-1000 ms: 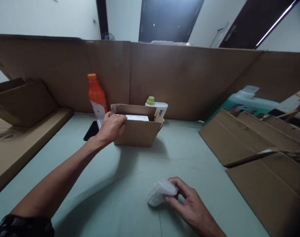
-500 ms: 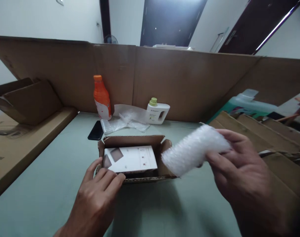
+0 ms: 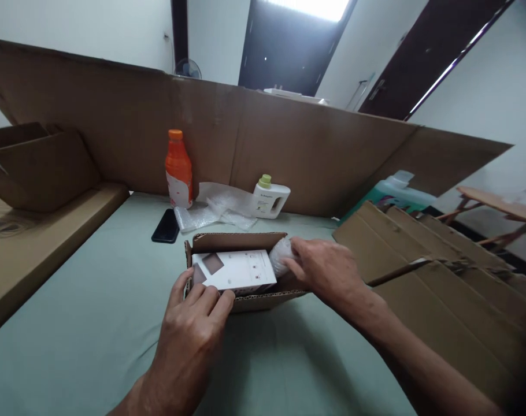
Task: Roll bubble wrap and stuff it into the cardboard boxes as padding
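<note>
Nearest the camera, the left hand (image 3: 196, 323) grips the front wall of an open cardboard box (image 3: 263, 301) holding 1 white carton (image 3: 234, 270); the right hand (image 3: 323, 268) presses a bubble-wrap wad (image 3: 280, 256) in beside it. Beyond the box lie a phone (image 3: 166, 226), an orange bottle (image 3: 178, 169) and a white jug (image 3: 270, 200).

Pale green counter (image 3: 93, 323); cardboard screen (image 3: 289, 150) along its far edge, 12 o'clock. White walls (image 3: 93, 29), dark doorway (image 3: 289, 46) behind, wooden table (image 3: 497, 202) at 3 o'clock.
</note>
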Available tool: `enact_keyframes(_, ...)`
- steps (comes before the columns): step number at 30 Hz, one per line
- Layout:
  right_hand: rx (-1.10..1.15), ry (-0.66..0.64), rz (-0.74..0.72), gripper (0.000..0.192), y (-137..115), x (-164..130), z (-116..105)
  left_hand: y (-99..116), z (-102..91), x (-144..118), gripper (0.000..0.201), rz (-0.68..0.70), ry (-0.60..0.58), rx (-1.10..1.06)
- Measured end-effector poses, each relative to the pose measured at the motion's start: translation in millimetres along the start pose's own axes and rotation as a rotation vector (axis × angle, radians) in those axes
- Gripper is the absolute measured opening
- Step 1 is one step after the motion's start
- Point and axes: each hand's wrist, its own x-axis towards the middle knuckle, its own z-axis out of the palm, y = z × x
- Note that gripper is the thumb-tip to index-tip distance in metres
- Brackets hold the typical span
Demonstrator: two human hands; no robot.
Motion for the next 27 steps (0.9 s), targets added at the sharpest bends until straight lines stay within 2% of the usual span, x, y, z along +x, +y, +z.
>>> enact_keyframes(5,-0.050,-0.192,-0.090,0.018,-10.2,8.6,-14.2,-0.5,3.6,3.1,0.029,-0.015,0.038,-0.002)
enact_keyframes(9,-0.030,-0.303,-0.121,0.020,-17.5,19.5,-8.1,1.0,4.0,1.9,0.030,-0.021,0.056,-0.011)
enact_keyframes(14,0.017,-0.363,-0.149,0.024,-25.7,37.2,7.1,3.7,3.6,0.6,0.030,-0.046,0.070,-0.032)
enact_keyframes(17,0.041,-0.384,-0.166,0.023,-21.8,34.8,1.4,3.9,4.1,2.3,0.029,-0.049,0.063,-0.035)
enact_keyframes(19,0.099,-0.319,-0.150,0.022,-9.2,22.9,-6.2,2.4,3.7,2.3,0.025,-0.043,0.057,-0.035)
enact_keyframes(20,0.155,-0.236,-0.122,0.023,0.4,13.6,-8.6,1.1,3.4,0.9,0.025,-0.040,0.065,-0.041)
enact_keyframes(23,0.426,0.086,0.053,0.025,33.5,-24.6,-0.1,-5.4,4.0,-14.6,0.053,-0.075,0.195,-0.111)
enact_keyframes(24,0.533,0.137,0.115,0.026,41.5,-38.9,9.0,-8.3,5.9,-24.0,0.064,-0.127,0.237,-0.156)
enact_keyframes(26,0.760,0.110,0.201,0.027,44.9,-65.1,34.6,-15.1,14.5,-47.2,0.075,-0.318,0.246,-0.286)
enact_keyframes(27,0.874,0.061,0.220,0.028,39.7,-74.8,49.9,-18.8,21.6,-58.9,0.079,-0.458,0.199,-0.368)
